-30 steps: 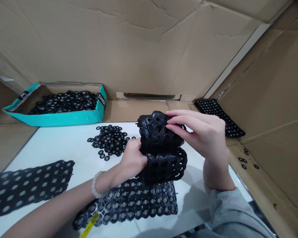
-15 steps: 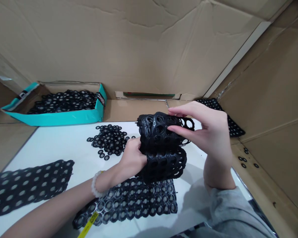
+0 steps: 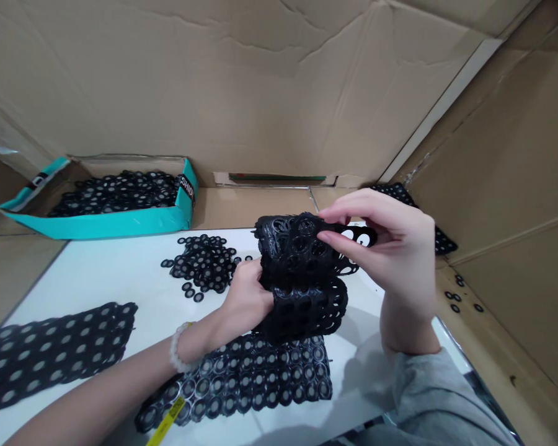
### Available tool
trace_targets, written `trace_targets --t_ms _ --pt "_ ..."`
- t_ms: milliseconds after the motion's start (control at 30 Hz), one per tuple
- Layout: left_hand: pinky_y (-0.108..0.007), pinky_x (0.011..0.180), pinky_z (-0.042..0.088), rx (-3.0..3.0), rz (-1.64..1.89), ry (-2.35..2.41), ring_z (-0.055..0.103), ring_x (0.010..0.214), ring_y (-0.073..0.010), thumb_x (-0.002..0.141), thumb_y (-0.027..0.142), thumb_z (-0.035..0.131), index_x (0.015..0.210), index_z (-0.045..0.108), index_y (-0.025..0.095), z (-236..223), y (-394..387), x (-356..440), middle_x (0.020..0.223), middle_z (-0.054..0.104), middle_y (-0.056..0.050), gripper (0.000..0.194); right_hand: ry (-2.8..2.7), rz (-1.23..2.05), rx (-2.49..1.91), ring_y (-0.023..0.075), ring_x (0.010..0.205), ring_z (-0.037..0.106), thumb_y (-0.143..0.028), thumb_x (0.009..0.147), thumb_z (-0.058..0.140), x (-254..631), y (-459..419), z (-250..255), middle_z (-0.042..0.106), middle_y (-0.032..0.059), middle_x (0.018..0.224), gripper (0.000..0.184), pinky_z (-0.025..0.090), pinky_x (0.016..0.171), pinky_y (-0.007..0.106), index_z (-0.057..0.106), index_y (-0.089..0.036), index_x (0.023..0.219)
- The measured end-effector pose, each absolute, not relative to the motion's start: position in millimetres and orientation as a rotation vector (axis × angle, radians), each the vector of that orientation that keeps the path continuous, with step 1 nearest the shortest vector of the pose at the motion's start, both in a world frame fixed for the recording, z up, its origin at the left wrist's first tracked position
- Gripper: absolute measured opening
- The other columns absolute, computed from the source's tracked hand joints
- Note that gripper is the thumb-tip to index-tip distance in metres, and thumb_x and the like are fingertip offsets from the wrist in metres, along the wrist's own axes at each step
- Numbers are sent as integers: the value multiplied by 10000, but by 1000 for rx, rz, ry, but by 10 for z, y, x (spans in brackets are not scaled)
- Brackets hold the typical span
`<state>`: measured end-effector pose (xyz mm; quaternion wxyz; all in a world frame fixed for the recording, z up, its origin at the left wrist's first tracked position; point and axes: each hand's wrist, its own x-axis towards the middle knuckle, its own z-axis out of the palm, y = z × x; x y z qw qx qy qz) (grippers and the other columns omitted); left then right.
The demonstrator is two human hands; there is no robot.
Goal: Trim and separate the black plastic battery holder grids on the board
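Observation:
A bent black rubber sheet [image 3: 307, 306] full of round holes is held up in both hands above the white table. My left hand [image 3: 248, 294] is wrapped round its left side, with part of the fingers hidden behind the rubber. My right hand [image 3: 381, 238] pinches the upper layer between thumb and fingers, where a strip with open holes sticks out to the right. Below it lies a flat black sheet [image 3: 260, 375] with rings in rows, partly covered by my left forearm. A yellow strip [image 3: 167, 421] rests across its front left part.
A teal-edged box [image 3: 106, 224] at the back left holds many black rings. Loose rings [image 3: 204, 263] are heaped in front of it. Another dotted black sheet [image 3: 60, 350] lies at left. Cardboard walls [image 3: 260, 93] enclose the table; a few rings [image 3: 453, 297] lie at right.
My right hand has shifted slightly right, and the pinched strip of the sheet reaches farther out to the right. My left hand keeps its hold.

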<state>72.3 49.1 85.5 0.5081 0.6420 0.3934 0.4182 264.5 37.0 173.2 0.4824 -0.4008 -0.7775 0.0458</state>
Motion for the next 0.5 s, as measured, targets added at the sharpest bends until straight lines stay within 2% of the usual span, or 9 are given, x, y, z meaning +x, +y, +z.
trace_targets --t_ms 133,267,500 --pt "-274 678 544 1545 997 951 638 750 -217 602 277 774 693 697 120 879 481 718 679 684 -8 197 -1908 71 -981 143 749 626 -233 857 676 2640 376 1718 669 26 837 166 536 655 277 738 -254 1010" --pt "-247 648 524 1541 991 942 615 725 -196 606 259 773 671 688 117 891 481 711 677 682 -6 177 -1916 31 -973 139 740 618 -239 865 665 2651 376 1714 651 23 826 112 528 637 272 755 -265 927" --pt "-227 589 491 1521 1013 944 523 606 -129 603 259 760 665 685 106 858 484 720 655 661 3 181 -1915 -10 -902 137 731 637 -190 863 661 2667 347 1729 681 20 862 134 528 588 263 760 -279 879"
